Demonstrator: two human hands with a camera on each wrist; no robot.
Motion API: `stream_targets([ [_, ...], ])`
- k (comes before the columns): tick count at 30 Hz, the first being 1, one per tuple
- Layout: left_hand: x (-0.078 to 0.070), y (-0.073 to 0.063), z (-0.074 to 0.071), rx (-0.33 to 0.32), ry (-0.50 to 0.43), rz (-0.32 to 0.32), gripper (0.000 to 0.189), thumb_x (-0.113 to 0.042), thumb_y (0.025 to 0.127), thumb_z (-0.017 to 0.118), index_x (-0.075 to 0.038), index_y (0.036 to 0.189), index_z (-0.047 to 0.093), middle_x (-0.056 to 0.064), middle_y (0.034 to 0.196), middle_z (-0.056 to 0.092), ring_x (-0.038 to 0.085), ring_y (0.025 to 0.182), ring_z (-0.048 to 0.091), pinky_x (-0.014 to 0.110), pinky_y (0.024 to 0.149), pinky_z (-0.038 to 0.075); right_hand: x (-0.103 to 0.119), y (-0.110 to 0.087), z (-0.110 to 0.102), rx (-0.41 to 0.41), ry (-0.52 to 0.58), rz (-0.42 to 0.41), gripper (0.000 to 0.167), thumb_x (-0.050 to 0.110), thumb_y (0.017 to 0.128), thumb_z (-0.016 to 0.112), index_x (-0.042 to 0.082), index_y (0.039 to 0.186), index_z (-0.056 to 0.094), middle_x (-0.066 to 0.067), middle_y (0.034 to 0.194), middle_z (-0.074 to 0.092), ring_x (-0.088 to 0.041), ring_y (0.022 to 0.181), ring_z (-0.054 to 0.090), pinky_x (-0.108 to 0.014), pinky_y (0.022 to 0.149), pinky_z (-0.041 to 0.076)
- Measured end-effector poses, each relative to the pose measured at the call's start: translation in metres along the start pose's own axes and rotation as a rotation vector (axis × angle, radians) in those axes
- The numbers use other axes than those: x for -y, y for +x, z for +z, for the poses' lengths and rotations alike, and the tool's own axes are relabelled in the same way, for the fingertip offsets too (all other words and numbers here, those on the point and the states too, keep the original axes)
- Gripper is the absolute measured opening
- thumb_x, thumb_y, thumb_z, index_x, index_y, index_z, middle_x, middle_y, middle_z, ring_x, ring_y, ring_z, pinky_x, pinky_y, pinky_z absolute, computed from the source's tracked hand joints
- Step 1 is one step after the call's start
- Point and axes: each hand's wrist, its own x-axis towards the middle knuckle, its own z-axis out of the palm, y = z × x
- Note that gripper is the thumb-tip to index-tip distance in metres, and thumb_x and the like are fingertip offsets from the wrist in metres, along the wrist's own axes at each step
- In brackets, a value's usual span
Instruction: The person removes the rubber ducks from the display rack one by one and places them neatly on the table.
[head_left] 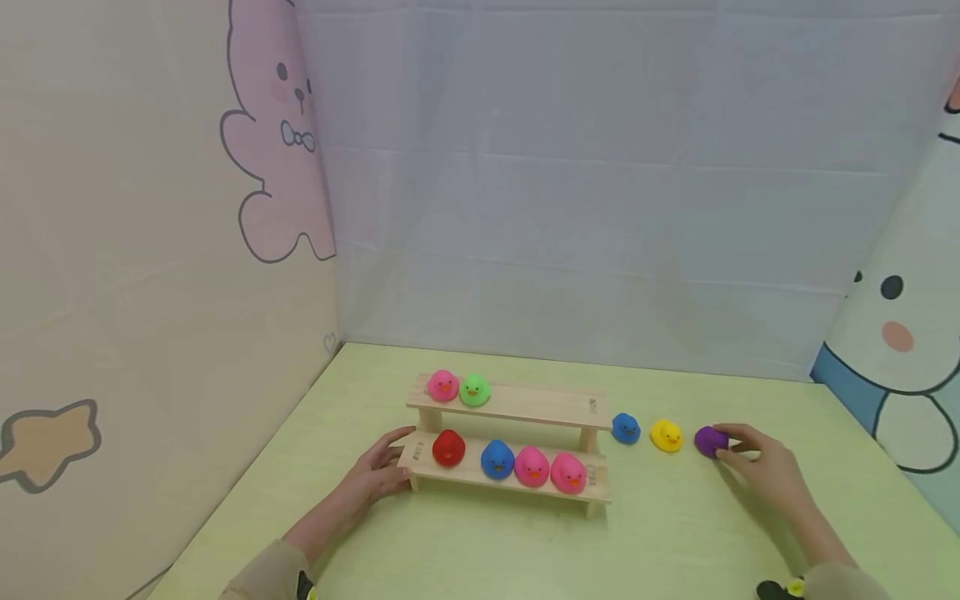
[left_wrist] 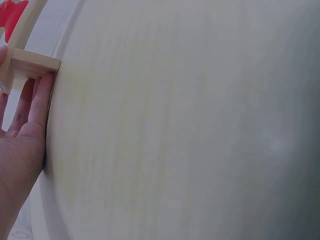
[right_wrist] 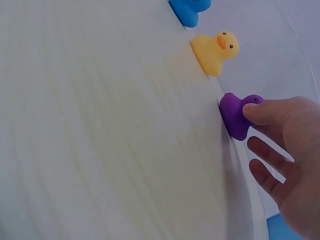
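Note:
My left hand [head_left: 366, 480] holds the left end of a two-tier wooden rack [head_left: 543, 402], thumb in front and fingers behind the lower step. In the left wrist view its fingers reach against the rack's leg [left_wrist: 36, 61]. Off to the right, my right hand [head_left: 774, 472] pinches a purple rubber duck [head_left: 707, 442] between thumb and fingers. The duck [right_wrist: 233, 118] appears to rest on the table, its other fingers apart from it. Left of it sit a yellow duck [head_left: 666, 436] and a blue duck [head_left: 626, 428].
The upper step bears a pink duck [head_left: 443, 386] and a green duck [head_left: 475, 390] at its left. On the lower step are a red duck [head_left: 448, 448], a blue duck [head_left: 497, 460] and two pink ducks [head_left: 532, 467]. Fabric walls [head_left: 585, 192] border the pale table [head_left: 480, 550].

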Motion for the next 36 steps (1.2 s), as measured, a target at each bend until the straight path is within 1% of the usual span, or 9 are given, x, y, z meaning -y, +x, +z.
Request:
stream_targets([
  [4,0.000,0.000,0.000,0.001,0.001,-0.002,0.067,-0.010,0.083,0.063,-0.018,0.141,0.029,0.019,0.129,0.041,0.024,0.106,0.054,0.037,0.085,0.048,-0.005,0.000,-0.004,-0.003,0.002,-0.011,0.038,0.027,0.085,0.064,0.011,0.119,0.058,-0.017,0.110,0.061,-0.026,0.085,0.056,-0.031,0.063,0.042],
  [7,-0.001,0.000,0.001,0.001,0.004,0.000,0.066,-0.009,0.084,0.062,-0.018,0.141,0.029,0.019,0.130,0.041,0.024,0.106,0.053,0.037,0.085,0.048,-0.010,0.000,-0.006,-0.005,0.028,-0.029,0.038,0.029,0.084,0.064,0.012,0.119,0.058,-0.016,0.111,0.060,-0.012,0.085,0.054,-0.029,0.063,0.044],
  [9,-0.001,0.000,0.001,0.002,0.006,0.003,0.066,-0.009,0.084,0.061,-0.018,0.141,0.029,0.019,0.130,0.040,0.024,0.107,0.053,0.037,0.085,0.048,-0.013,0.000,-0.006,-0.004,0.065,-0.042,0.039,0.029,0.085,0.064,0.012,0.119,0.058,-0.014,0.113,0.060,-0.003,0.085,0.051,-0.024,0.064,0.046],
  [10,-0.001,0.000,0.001,0.001,0.006,0.003,0.066,-0.009,0.084,0.061,-0.018,0.141,0.029,0.019,0.130,0.040,0.024,0.107,0.053,0.037,0.085,0.048,-0.015,-0.001,-0.006,-0.002,0.086,-0.045,0.039,0.030,0.085,0.063,0.012,0.120,0.058,-0.011,0.113,0.059,0.001,0.086,0.049,-0.020,0.065,0.046],
  [12,-0.001,0.000,0.000,0.000,0.004,-0.001,0.065,-0.009,0.084,0.061,-0.019,0.140,0.030,0.018,0.130,0.040,0.024,0.107,0.053,0.037,0.085,0.048,-0.019,-0.001,-0.005,0.008,0.138,-0.037,0.041,0.030,0.085,0.063,0.012,0.122,0.057,0.002,0.113,0.059,0.006,0.088,0.046,-0.014,0.068,0.045],
  [16,0.000,0.001,0.000,-0.005,0.003,-0.015,0.065,-0.009,0.084,0.061,-0.021,0.140,0.031,0.018,0.130,0.041,0.025,0.107,0.053,0.037,0.086,0.048,-0.026,-0.003,-0.004,0.043,0.224,0.021,0.046,0.033,0.086,0.061,0.012,0.126,0.053,0.028,0.108,0.048,0.010,0.091,0.042,-0.010,0.071,0.040],
  [18,0.000,0.001,0.000,0.000,0.006,-0.013,0.065,-0.008,0.084,0.061,-0.020,0.140,0.030,0.019,0.130,0.040,0.025,0.108,0.053,0.037,0.086,0.048,-0.027,-0.003,-0.003,0.053,0.248,0.046,0.048,0.035,0.086,0.060,0.012,0.127,0.052,0.034,0.106,0.044,0.012,0.092,0.040,-0.009,0.071,0.039],
  [26,-0.003,0.000,0.001,0.004,-0.003,0.000,0.066,-0.007,0.084,0.061,-0.018,0.141,0.029,0.020,0.130,0.040,0.025,0.106,0.053,0.037,0.086,0.048,-0.027,-0.003,-0.002,0.048,0.304,0.073,0.048,0.035,0.086,0.060,0.013,0.128,0.051,0.036,0.105,0.042,0.011,0.094,0.040,-0.002,0.073,0.035],
  [36,-0.005,0.000,0.003,-0.020,-0.008,-0.020,0.067,-0.008,0.083,0.063,-0.019,0.140,0.030,0.020,0.130,0.040,0.024,0.106,0.053,0.037,0.086,0.048,-0.027,-0.004,-0.001,0.067,0.317,0.108,0.050,0.038,0.086,0.059,0.015,0.130,0.050,0.037,0.105,0.041,0.012,0.095,0.039,-0.005,0.073,0.034],
])
